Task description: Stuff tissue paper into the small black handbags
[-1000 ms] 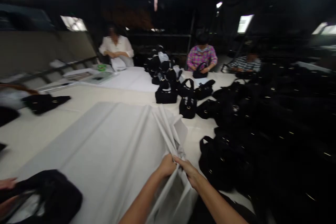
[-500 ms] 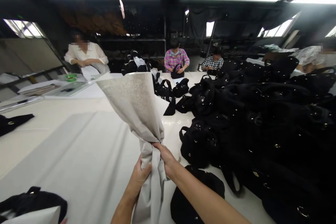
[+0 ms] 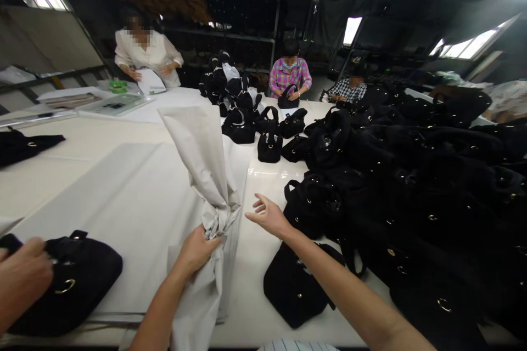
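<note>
My left hand [image 3: 196, 252] is closed round the middle of a crumpled sheet of light grey paper [image 3: 206, 159]. The sheet stands up from my fist in a flared fan, and its lower part hangs down toward the table edge. To its right, my right hand [image 3: 267, 215] is in the air, fingers apart and holding nothing. A stack of flat grey paper sheets [image 3: 135, 192] lies under and left of my left hand. A black fabric bag [image 3: 298, 285] with metal fittings lies flat below my right forearm.
A large heap of black bags [image 3: 391, 192] covers the table's right side. At lower left, a co-worker's hand [image 3: 27, 269] holds another black bag [image 3: 82, 279]. Several people work across the white table [image 3: 272, 181]. A green tape roll [image 3: 118, 86] sits at far left.
My right hand has let go of the paper and opened to its right. My left hand has moved left and down with the sheet. A co-worker's hand and bag have come further into view.
</note>
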{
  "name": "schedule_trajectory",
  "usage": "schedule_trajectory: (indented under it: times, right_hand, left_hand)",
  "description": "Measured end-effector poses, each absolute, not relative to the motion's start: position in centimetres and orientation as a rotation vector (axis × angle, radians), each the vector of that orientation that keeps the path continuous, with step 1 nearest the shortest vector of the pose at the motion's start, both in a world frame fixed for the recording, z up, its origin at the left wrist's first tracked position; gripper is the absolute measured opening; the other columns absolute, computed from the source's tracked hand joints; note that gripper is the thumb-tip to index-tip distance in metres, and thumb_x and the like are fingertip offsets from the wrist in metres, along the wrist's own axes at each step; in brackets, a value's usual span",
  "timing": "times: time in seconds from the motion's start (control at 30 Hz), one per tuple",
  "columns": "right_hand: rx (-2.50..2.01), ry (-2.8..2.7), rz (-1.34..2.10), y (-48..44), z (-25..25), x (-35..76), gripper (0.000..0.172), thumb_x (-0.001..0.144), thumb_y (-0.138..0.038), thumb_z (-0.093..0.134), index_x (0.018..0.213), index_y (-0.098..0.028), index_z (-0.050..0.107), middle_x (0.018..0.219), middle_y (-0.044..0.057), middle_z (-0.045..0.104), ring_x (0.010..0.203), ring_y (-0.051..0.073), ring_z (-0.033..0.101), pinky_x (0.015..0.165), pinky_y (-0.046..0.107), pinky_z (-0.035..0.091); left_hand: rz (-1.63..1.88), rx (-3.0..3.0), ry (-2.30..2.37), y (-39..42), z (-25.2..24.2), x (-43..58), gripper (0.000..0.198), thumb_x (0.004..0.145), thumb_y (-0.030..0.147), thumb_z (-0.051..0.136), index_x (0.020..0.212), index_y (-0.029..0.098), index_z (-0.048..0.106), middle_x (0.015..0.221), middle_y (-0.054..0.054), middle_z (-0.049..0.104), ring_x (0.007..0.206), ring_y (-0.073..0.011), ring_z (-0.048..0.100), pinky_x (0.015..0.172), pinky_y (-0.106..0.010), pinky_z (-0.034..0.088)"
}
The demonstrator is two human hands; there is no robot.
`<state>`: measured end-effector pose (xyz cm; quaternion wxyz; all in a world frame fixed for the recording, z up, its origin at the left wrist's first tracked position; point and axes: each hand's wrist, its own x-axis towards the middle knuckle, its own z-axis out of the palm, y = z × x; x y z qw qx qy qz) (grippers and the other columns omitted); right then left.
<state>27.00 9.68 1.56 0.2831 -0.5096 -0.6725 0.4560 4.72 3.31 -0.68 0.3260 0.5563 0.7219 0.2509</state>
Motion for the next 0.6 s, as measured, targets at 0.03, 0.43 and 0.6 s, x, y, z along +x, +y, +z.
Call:
schedule_trajectory:
  times: [0.03,0.43,0.6]
  right_hand:
    - [-1.326,-1.974,0.928,9.7,2.4,28.0,0.082,0.072,-0.033,0.074,0.144,-0.015,0.039,0.124,0.015,0.059,0.112,0.029,0.057,0.097,0.047,0.045]
    - [-0.279,-2.766,-0.192,11.0,11.8,30.1,0.031,0.095,-0.012,0.035,0.122,-0.017,0.050,0.141,0.011,0.048,0.143,0.023,0.026,0.118,0.053,0.007]
    - [-0.566,-2.785,-0.302,11.0,14.5,33.9,0.030,0.095,-0.008,0.024,0.104,-0.011,0.053,0.091,0.013,0.064,0.091,0.024,0.061,0.095,0.047,0.042]
  left_hand:
    - [0.590,1.489,1.932,3.5,-0.4,4.1,0.031,0.064,0.029,0.059,0.091,0.015,0.067,0.086,-0.007,0.072,0.086,-0.0297,0.065,0.076,-0.035,0.050]
    - [-0.112,1.956,1.641,3.5,12.5,9.0,0.032,0.067,0.044,0.065,0.085,0.018,0.067,0.075,0.000,0.066,0.073,-0.0230,0.062,0.066,-0.026,0.046]
    - [0.141,2.199,1.814,3.6,14.6,8.5,0.089,0.053,0.052,0.081,0.133,0.025,0.051,0.122,0.001,0.063,0.106,-0.0255,0.058,0.093,-0.031,0.044]
